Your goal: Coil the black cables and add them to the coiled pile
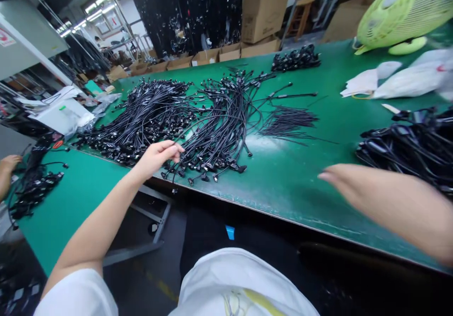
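My left hand [162,156] is closed with its fingertips pinched on a thin black cable, whose connector end [174,191] hangs past the table's front edge. Beside that hand spreads a loose heap of black cables [226,122] with connectors at both ends. My right hand [339,174] is off to the right over the green table [283,174], smeared by motion, and its fingers are mostly hidden. Between the hands, farther back, lies a flat bunch of short black ties or wires [290,121]. Nearest my right hand is a pile of bundled black cables [410,141].
Another large cable heap [141,113] lies at the left. A coiled bundle [297,59], white plastic bags [410,80] and a green fan [399,14] stand toward the back. Cardboard boxes [265,12] line the far side. A co-worker's hand [10,162] shows at far left.
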Demonstrator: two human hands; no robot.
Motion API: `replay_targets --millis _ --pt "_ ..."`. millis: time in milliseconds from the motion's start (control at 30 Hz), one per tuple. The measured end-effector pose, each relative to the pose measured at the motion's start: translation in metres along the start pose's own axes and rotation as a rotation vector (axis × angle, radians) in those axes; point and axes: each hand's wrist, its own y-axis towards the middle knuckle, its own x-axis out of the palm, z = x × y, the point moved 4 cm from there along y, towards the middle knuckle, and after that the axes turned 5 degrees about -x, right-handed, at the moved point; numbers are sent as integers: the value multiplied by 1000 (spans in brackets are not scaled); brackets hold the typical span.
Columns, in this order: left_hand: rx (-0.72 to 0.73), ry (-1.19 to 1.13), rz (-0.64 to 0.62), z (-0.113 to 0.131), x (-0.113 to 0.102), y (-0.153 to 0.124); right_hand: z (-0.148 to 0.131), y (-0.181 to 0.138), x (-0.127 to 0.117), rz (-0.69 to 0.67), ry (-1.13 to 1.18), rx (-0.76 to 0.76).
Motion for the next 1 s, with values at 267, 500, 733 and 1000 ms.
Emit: replay_targets --millis 267,500,733,1000 --pt "158 -92 -494 39 135 -43 -119 33 -10 -90 -9 -388" --pt "-224 -1085 -342 17 77 -34 -40 41 -13 -124 82 -282" --pt "-66 -1069 -19 27 73 -27 -63 11 10 150 -123 -398" --pt "301 -178 -274 41 150 -32 -124 4 15 -150 124 -641"
